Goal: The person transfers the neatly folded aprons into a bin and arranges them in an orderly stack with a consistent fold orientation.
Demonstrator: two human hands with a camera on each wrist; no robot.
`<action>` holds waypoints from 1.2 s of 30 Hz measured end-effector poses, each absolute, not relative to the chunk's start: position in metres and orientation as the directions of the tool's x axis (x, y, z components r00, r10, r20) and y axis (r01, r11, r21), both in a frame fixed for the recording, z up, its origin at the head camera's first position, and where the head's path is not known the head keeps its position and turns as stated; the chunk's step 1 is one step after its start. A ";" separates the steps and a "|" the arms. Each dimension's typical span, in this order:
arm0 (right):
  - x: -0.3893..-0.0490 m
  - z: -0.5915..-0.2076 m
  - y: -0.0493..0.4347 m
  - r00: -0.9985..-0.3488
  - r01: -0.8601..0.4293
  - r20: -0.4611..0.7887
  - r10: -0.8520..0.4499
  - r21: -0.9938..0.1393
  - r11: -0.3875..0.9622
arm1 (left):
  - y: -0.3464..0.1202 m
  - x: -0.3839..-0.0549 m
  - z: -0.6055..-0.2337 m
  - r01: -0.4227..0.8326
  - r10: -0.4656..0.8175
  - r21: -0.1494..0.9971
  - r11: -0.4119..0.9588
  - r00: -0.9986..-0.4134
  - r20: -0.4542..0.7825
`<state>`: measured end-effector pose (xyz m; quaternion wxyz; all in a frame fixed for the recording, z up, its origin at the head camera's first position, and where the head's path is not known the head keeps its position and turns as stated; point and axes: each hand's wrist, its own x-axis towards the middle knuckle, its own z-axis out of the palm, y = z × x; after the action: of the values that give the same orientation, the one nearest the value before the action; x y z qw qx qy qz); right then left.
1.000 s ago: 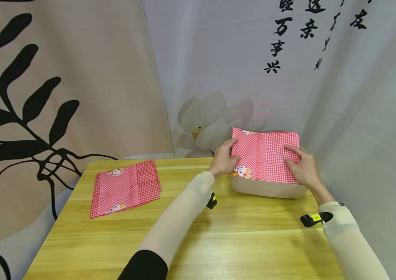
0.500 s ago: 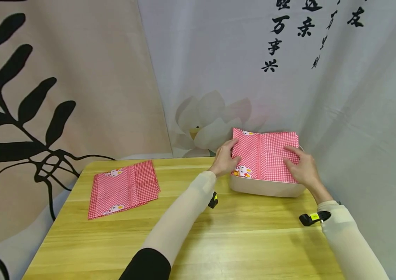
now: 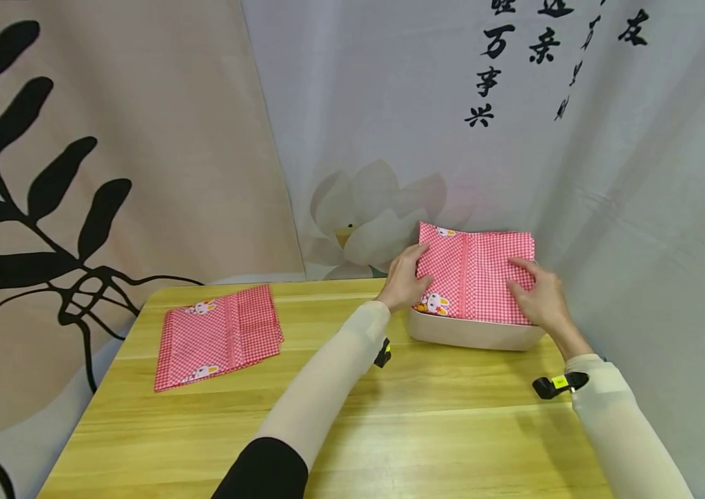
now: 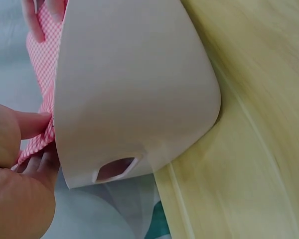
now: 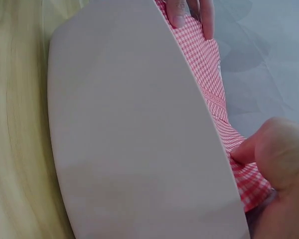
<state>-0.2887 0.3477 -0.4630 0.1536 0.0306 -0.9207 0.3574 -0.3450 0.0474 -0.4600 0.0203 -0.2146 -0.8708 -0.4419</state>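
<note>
A folded red-and-white checked cloth (image 3: 475, 277) with rabbit prints covers the top of a beige bin (image 3: 477, 334) at the back right. At its left edge my left hand (image 3: 401, 281) pinches the cloth, thumb above and fingers beneath, as the left wrist view shows. On the other side my right hand (image 3: 542, 298) holds the cloth's right edge. The right wrist view shows that thumb pressed into bunched checked cloth (image 5: 251, 184); its other fingers are partly hidden. A hand hole (image 4: 115, 169) shows in the bin's end wall in the left wrist view.
Another folded checked cloth (image 3: 221, 338) lies flat at the left of the wooden table (image 3: 327, 457). Printed curtains (image 3: 383, 104) hang close behind the table and on its right side, near the bin.
My left hand has shifted slightly right and up, and the cloth's upper left part has risen a little with it. The right hand stays nearly in place.
</note>
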 end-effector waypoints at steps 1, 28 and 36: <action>-0.289 -0.463 0.348 -0.951 -0.164 0.303 0.054 -0.645 0.746 | 0.047 -0.345 -0.460 0.391 0.354 0.757 0.524 -0.908 0.223; -0.290 -0.467 0.358 -0.988 -0.133 0.145 -0.062 -0.554 0.822 | 0.051 -0.338 -0.454 0.372 0.421 0.542 0.754 -0.906 0.036; -0.294 -0.476 0.365 -0.968 -0.218 0.222 -0.118 -0.507 0.834 | 0.051 -0.332 -0.455 0.466 0.482 0.461 0.755 -0.872 0.092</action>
<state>-0.2939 0.3650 -0.4757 0.0909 0.0882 -0.9532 0.2746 -0.3319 0.0512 -0.4546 -0.0162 -0.2529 -0.9366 -0.2418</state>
